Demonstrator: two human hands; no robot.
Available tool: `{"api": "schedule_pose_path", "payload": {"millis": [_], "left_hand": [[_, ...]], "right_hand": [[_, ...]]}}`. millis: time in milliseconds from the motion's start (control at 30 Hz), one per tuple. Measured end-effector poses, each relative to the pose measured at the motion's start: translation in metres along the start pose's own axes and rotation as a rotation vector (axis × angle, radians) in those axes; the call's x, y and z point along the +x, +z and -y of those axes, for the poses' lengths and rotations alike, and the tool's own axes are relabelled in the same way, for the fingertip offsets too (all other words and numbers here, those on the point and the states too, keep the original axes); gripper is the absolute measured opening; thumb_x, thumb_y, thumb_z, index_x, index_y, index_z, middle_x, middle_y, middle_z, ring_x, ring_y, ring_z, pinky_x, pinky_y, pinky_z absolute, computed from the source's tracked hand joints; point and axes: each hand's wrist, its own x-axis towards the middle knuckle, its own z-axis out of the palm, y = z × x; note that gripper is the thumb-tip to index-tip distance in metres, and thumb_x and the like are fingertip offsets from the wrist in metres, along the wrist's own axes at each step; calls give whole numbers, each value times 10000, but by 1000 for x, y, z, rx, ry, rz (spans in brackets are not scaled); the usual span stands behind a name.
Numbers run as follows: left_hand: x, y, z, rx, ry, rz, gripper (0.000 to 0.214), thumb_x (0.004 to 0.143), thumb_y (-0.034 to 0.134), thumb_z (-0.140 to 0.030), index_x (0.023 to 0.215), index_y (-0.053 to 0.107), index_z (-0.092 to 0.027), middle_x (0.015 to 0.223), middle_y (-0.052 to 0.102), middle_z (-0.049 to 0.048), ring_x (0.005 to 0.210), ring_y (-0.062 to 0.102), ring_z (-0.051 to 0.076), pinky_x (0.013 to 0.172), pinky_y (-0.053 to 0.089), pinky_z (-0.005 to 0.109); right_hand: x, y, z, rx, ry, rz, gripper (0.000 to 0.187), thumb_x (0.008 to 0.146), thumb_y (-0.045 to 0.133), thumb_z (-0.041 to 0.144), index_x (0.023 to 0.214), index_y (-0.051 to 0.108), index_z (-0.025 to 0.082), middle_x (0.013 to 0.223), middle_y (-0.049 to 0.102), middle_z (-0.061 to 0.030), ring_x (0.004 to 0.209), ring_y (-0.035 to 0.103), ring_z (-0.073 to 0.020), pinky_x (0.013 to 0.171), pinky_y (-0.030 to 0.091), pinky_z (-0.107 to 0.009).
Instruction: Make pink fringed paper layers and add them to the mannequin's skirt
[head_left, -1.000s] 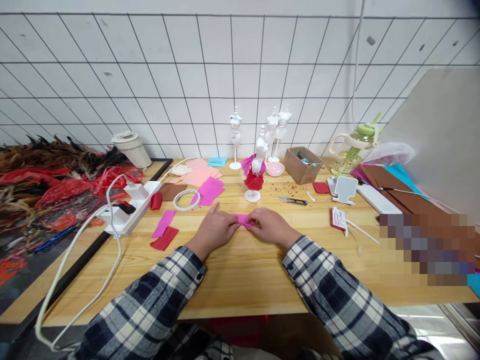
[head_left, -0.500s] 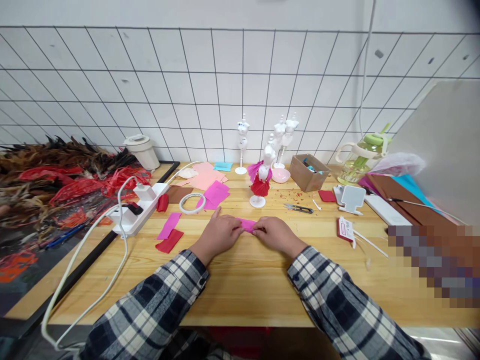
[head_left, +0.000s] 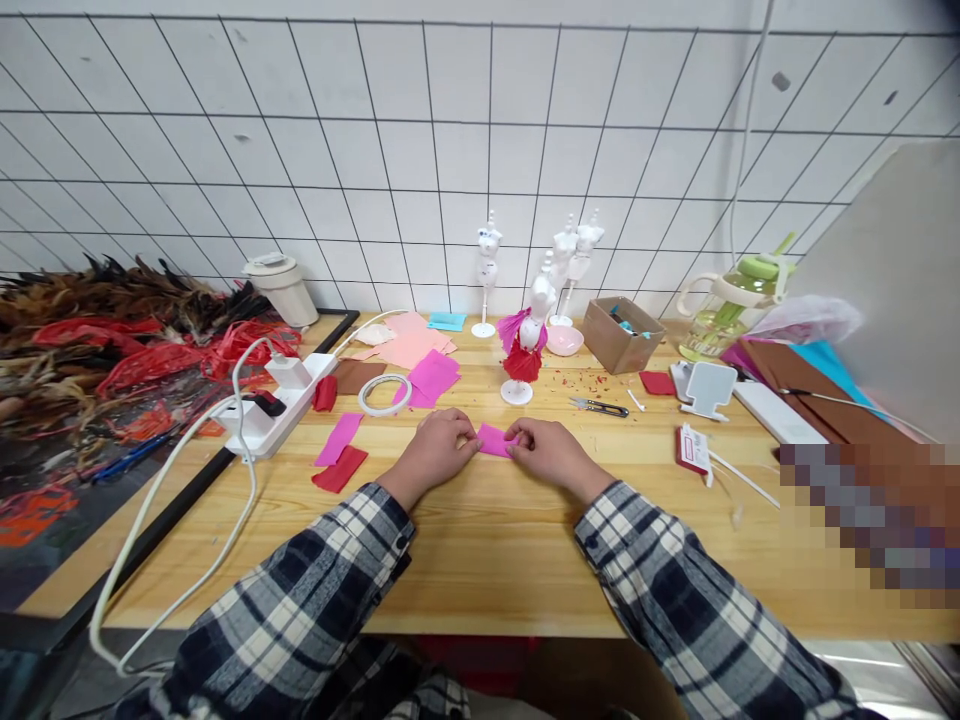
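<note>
A small piece of magenta crepe paper [head_left: 494, 441] lies between my two hands, low over the wooden table. My left hand [head_left: 439, 450] pinches its left end with thumb and fingertips. At the right end, my right hand [head_left: 553, 452] has it between thumb and forefinger. Just beyond stands a mini dress form [head_left: 541, 298] on a white base, dressed in a red crepe skirt [head_left: 523, 362] with magenta ruffles at the side. Left of my hands are a magenta strip [head_left: 338, 439], a red strip [head_left: 340, 469], a roll of tape [head_left: 364, 402] and magenta sheets [head_left: 433, 378].
Thread snips [head_left: 599, 407] and red scraps lie right of the dress form. A cardboard box [head_left: 616, 350], pink bowl [head_left: 565, 341] and other white forms stand behind. A power strip [head_left: 289, 415] with looping cables runs along the left. A bottle [head_left: 716, 325] stands at right.
My left hand's fingers have drawn in and its raised finger has come down. More of the magenta paper now shows between my hands. The view has tilted slightly.
</note>
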Motion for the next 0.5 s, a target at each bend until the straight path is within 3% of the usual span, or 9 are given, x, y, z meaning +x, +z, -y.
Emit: {"api": "schedule_pose_path", "payload": {"millis": [267,367,500], "left_hand": [[2,-4,-9,85,-53,-38,263,901,550,-380,800,680,-174,903,648,84,892,588,228,842,461,397],[2,-5,-10,70,22,-52,223,903,568,-342,803,664,-168,920,645,84,911,579,220,841,458,374],[1,-1,-11,113,136,-49,172,893,588,-311,823,659,-171,938,643,84,935,568,227,858,452,375]], "right_hand": [[-2,3,-4,-3,-73,-3,255,788,551,133,1018,631,212,727,663,23,663,568,-131,593,323,-240],[-3,1,-2,3,-67,-21,303,785,531,117,1048,653,206,757,660,9,680,563,-136,617,347,-244],[-2,-4,1,29,-118,-38,311,782,527,93,1025,701,179,917,647,-44,850,579,-156,751,405,-259]]}}
